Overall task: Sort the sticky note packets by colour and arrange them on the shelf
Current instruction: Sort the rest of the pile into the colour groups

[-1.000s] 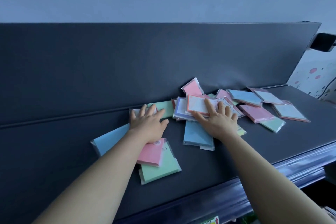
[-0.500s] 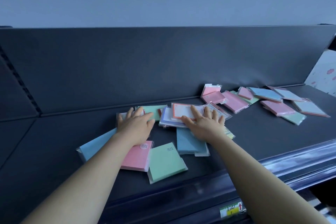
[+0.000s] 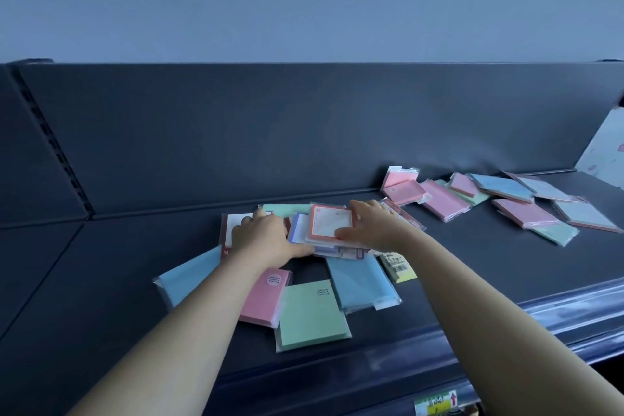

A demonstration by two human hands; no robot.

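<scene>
Sticky note packets lie scattered on a dark shelf. My right hand grips an orange-bordered white packet on top of a small stack, thumb on its face and fingers over its far right edge. My left hand rests on a red-edged white packet, its thumb against the stack's near left edge. Nearer me lie a light blue packet, a pink packet, a green packet, a second blue packet and a yellow packet.
Further right lies a loose group of pink, blue and green packets. The shelf's back panel rises right behind the packets. A glossy front rail with a price label edges the shelf.
My right thumb has come onto the orange-bordered packet and the hand now grips it. My left hand has shifted right, thumb against the stack. The view has panned left.
</scene>
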